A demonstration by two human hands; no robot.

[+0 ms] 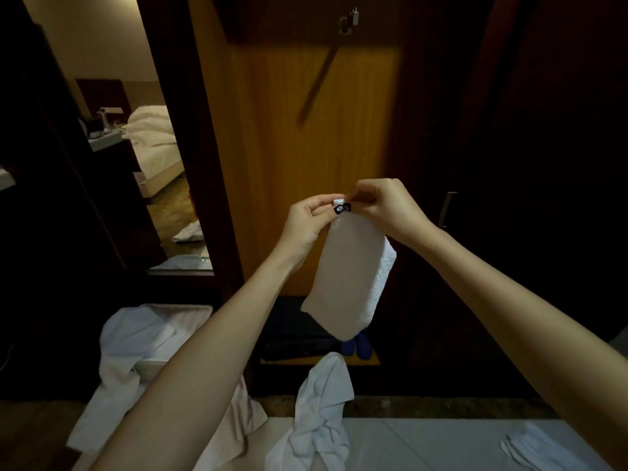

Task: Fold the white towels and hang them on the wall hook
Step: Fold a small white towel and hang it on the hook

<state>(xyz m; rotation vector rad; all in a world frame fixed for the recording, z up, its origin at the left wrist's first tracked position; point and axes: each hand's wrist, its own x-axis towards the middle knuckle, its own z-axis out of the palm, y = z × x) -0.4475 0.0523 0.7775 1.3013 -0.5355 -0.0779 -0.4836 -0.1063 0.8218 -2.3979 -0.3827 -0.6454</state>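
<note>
White towel (350, 273), folded, centre frame: I see fingers of left hand (306, 222) and right hand (387, 209) pinching its top corner; hook (348, 22) upper centre, well above.

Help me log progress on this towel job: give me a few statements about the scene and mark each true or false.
1. The left hand and the right hand both pinch the top end of the folded towel. True.
2. The folded towel already hangs on the wall hook. False: the wall hook holds no towel, and the folded towel is held in the air well below it.
3. A crumpled towel lies on the pale surface below the hands. True.
4. The slippers behind the folded towel are red. False: the slippers are blue.
</note>
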